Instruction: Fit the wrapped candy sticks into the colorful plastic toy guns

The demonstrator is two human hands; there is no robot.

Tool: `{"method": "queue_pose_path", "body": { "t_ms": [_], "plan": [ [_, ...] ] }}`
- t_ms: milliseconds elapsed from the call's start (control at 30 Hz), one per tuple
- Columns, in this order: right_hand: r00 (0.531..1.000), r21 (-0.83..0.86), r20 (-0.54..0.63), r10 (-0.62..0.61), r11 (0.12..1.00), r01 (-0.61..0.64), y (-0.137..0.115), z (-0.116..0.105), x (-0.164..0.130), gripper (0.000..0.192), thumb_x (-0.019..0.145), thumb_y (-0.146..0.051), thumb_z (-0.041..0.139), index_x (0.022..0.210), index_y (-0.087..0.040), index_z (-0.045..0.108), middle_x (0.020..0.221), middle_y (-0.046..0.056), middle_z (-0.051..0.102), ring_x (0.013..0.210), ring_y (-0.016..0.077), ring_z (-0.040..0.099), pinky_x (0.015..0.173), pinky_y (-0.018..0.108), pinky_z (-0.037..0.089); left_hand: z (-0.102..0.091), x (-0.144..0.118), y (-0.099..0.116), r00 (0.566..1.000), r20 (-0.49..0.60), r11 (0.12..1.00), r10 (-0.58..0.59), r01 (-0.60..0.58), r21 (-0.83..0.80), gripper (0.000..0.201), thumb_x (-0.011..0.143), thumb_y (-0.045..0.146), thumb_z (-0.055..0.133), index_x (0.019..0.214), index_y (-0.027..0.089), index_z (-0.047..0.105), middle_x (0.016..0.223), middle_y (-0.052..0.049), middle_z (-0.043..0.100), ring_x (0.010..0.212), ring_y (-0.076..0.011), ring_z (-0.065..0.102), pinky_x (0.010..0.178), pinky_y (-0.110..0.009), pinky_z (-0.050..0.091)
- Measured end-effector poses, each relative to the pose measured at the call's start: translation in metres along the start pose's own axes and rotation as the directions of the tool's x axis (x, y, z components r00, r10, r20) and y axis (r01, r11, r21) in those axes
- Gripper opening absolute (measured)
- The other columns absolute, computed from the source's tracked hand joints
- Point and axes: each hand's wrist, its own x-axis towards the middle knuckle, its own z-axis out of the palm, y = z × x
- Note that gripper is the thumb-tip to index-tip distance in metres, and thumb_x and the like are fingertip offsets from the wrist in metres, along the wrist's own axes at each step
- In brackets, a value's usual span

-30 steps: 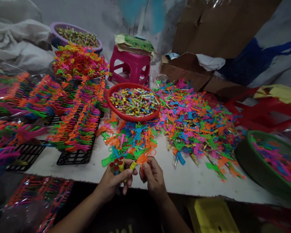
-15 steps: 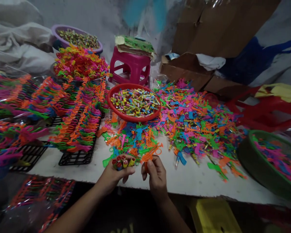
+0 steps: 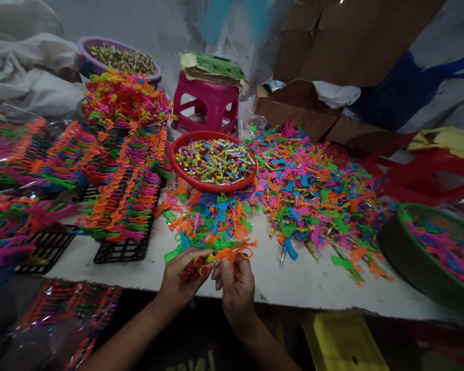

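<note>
My left hand [image 3: 176, 283] is closed around a bundle of small tubes [image 3: 196, 268] with red and yellow ends. In my right hand [image 3: 237, 291], an orange plastic toy gun [image 3: 229, 253] with a ring at one side is pinched between thumb and fingers. The toy's left end meets the yellow tube at the edge of the bundle; whether it is inserted cannot be made out. Just beyond both hands lies a small heap of coloured plastic toy guns [image 3: 220, 216]. Behind it stands a red basin [image 3: 212, 188] full of small coloured tubes.
A large pile of toy pieces [image 3: 313, 190] spreads over the white table [image 3: 294, 288] to the right, beside a green tub [image 3: 394, 257]. Black racks [image 3: 119, 253] packed with upright toys stand left. A pink stool [image 3: 204, 98] is behind, a yellow stool [image 3: 344, 340] below the table edge.
My right hand has moved left with the orange toy gun, bringing it against the tubes. My left hand has turned, tipping the tube ends toward the toy.
</note>
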Motion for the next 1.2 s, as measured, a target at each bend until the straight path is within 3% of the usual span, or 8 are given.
{"method": "queue_pose_path", "body": {
  "t_ms": [200,333,500,600,800,1000,1133,1200],
  "plan": [
    [0.999,0.006,0.051,0.02,1.0,-0.021,0.003,-0.002,-0.002,0.019,0.087,-0.037,0.038,0.078,-0.02,0.04,0.051,-0.006,0.041,0.042,0.0078,0.038,0.042,0.02,0.032,0.002,-0.007,-0.001,0.998,-0.052,0.999,0.039,-0.04,-0.001,0.026,0.066,0.017,0.066,0.091,0.023,0.066,0.08,-0.004,0.066,0.074,-0.0168,0.06,0.07,-0.028,0.046],
    [0.999,0.07,0.043,0.003,0.998,-0.006,0.004,0.003,-0.004,0.018,0.088,-0.037,0.035,0.079,-0.021,0.037,0.051,-0.007,0.039,0.042,0.0079,0.037,0.043,0.021,0.033,0.007,-0.01,0.006,0.995,-0.096,0.999,-0.038,0.035,-0.037,0.021,0.066,0.018,0.066,0.087,0.023,0.067,0.078,-0.003,0.066,0.074,-0.0172,0.059,0.068,-0.027,0.046],
    [0.999,0.072,-0.039,-0.02,0.997,0.023,0.009,0.006,-0.007,0.019,0.088,-0.037,0.035,0.079,-0.021,0.038,0.052,-0.006,0.04,0.044,0.0089,0.04,0.044,0.021,0.035,0.012,-0.008,0.016,0.984,-0.055,0.982,-0.167,0.161,-0.102,0.015,0.069,0.022,0.064,0.084,0.02,0.066,0.079,-0.003,0.064,0.076,-0.0174,0.058,0.069,-0.026,0.045],
    [0.997,0.045,-0.069,-0.029,0.998,0.032,0.011,0.005,-0.008,0.017,0.088,-0.036,0.036,0.08,-0.02,0.039,0.052,-0.005,0.041,0.044,0.0093,0.042,0.045,0.022,0.036,0.013,-0.005,0.018,0.982,-0.05,0.978,-0.183,0.176,-0.11,0.015,0.07,0.023,0.063,0.083,0.019,0.066,0.078,-0.004,0.064,0.074,-0.0176,0.058,0.068,-0.027,0.046],
    [1.0,0.092,-0.003,-0.005,0.996,0.005,0.002,0.005,-0.005,0.018,0.089,-0.035,0.033,0.077,-0.021,0.035,0.049,-0.008,0.038,0.041,0.0082,0.037,0.043,0.02,0.034,0.009,-0.007,0.011,0.998,-0.067,1.0,-0.013,0.011,-0.02,0.022,0.069,0.017,0.064,0.09,0.022,0.065,0.077,-0.003,0.065,0.073,-0.0164,0.059,0.068,-0.026,0.046],
    [0.998,-0.036,0.042,0.047,0.998,-0.046,-0.007,-0.007,-0.004,0.019,0.085,-0.038,0.04,0.078,-0.02,0.041,0.052,-0.005,0.044,0.043,0.0088,0.041,0.042,0.02,0.033,0.004,-0.012,-0.004,0.974,0.035,0.973,0.225,-0.226,0.038,0.041,0.07,0.01,0.061,0.107,0.025,0.059,0.085,-0.005,0.066,0.076,-0.0162,0.06,0.069,-0.027,0.047],
    [0.997,-0.105,0.057,0.054,0.993,-0.047,-0.007,-0.005,-0.004,0.019,0.085,-0.038,0.039,0.079,-0.02,0.042,0.056,-0.004,0.047,0.046,0.0088,0.042,0.045,0.02,0.034,0.006,-0.012,-0.006,0.975,0.06,0.975,0.215,-0.218,0.034,0.036,0.071,0.013,0.06,0.105,0.022,0.06,0.084,-0.006,0.067,0.076,-0.0172,0.061,0.068,-0.028,0.048],
    [0.987,-0.126,0.121,0.106,0.988,-0.091,-0.004,-0.011,0.006,0.021,0.086,-0.038,0.038,0.076,-0.02,0.041,0.051,-0.006,0.044,0.043,0.0081,0.04,0.044,0.02,0.034,0.009,-0.009,-0.007,0.989,0.068,0.991,0.129,-0.13,0.012,0.03,0.071,0.017,0.061,0.101,0.021,0.063,0.085,-0.006,0.067,0.077,-0.0177,0.061,0.068,-0.028,0.049]
  ]
}}
